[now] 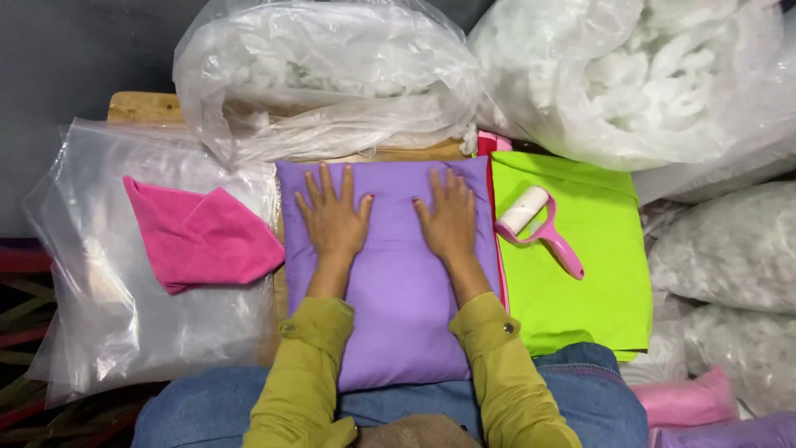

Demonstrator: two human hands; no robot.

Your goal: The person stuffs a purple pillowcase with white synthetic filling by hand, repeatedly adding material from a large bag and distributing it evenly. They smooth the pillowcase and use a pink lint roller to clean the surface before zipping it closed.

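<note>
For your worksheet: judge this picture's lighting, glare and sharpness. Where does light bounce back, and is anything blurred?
Head view: even, soft light, faint shadows beside both hands on the purple cushion; glare streaks the clear plastic bags; the centre is sharp, the edges slightly softer.

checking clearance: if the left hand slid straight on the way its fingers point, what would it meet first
Probably the clear plastic bag of white stuffing just past the purple cushion's top edge; the left hand lies flat, fingers pointing there.
</note>
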